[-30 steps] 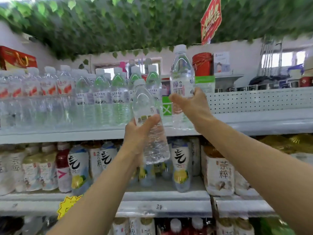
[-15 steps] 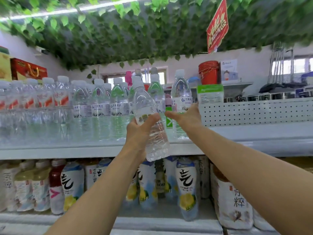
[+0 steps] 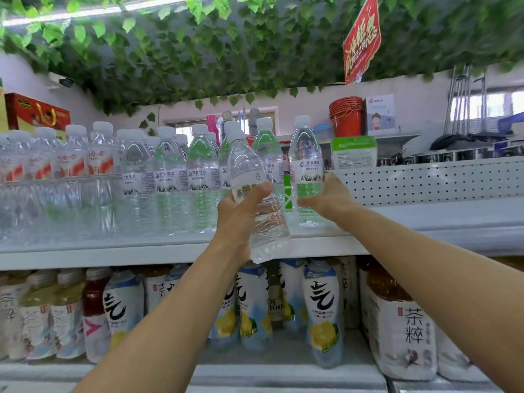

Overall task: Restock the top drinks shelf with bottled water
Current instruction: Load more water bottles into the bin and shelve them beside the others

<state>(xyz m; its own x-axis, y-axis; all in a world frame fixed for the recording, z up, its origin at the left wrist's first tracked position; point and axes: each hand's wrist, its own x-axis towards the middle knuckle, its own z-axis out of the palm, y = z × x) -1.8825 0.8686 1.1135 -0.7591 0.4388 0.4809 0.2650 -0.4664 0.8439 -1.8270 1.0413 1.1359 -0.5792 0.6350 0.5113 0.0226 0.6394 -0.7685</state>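
Observation:
My left hand (image 3: 241,214) grips a clear water bottle (image 3: 253,177) in front of the top shelf (image 3: 141,251), tilted with its cap leaning left. My right hand (image 3: 329,198) holds a second water bottle (image 3: 305,154) by its lower half; that bottle stands upright on the top shelf at the right end of the water row. Rows of water bottles (image 3: 170,177) fill the shelf to the left. The shelf to the right of my right hand is bare.
A white perforated back panel (image 3: 425,177) rises behind the right part of the top shelf. Tea and lemon drink bottles (image 3: 320,310) crowd the lower shelf. Red buckets (image 3: 346,116) and a green-white packet (image 3: 354,151) sit behind. Leaf garlands hang overhead.
My right hand brought its bottle down from raised in the air onto the top shelf at the row's right end. The left hand kept its bottle in about the same place.

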